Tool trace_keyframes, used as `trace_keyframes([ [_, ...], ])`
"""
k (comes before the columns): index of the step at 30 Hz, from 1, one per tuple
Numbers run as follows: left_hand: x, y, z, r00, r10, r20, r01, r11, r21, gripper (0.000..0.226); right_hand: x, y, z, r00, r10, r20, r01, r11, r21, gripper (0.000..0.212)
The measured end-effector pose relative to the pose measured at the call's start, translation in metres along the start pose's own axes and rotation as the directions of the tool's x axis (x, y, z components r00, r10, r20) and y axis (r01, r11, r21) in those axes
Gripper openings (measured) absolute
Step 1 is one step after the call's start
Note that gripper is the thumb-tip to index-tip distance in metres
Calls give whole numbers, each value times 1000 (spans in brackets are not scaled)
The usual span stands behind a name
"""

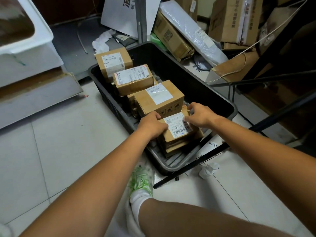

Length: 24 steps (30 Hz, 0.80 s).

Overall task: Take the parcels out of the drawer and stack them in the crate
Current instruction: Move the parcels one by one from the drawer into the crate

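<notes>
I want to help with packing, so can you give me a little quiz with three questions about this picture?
1. True or false: the left hand and the right hand grip the same parcel.
2. What colour is the crate? A black, B red, C yellow.
3. Fill in: in the row of parcels in the crate, the gripped one is the ___ to the person.
Key: 1 true; 2 A; 3 nearest.
</notes>
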<state>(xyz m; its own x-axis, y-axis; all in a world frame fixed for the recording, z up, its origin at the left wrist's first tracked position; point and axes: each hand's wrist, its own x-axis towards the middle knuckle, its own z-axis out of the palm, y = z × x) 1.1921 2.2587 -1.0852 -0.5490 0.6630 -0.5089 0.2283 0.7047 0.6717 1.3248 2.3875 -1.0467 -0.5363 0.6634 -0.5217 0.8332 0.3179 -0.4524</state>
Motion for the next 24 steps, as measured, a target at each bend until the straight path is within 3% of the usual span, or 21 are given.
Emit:
trace_keyframes([
  [5, -9, 3, -41, 994, 76, -74, -64, 987, 150, 23, -8, -40, -34, 994, -110, 28, 113, 963, -246, 37],
  [10, -27, 10, -107, 976, 150, -156, -79, 919, 387, 15, -11, -98, -59, 981, -196, 3, 182, 902, -391, 45],
  [17, -48, 6, -216, 938, 187, -291, -29, 880, 473, 22, -16, -199, -58, 937, -349, 35, 319, 806, -498, 44],
  [24, -61, -16, -318, 900, 155, -408, 39, 902, 430, 23, -16, -313, -45, 871, -486, 66, 436, 706, -558, 44],
])
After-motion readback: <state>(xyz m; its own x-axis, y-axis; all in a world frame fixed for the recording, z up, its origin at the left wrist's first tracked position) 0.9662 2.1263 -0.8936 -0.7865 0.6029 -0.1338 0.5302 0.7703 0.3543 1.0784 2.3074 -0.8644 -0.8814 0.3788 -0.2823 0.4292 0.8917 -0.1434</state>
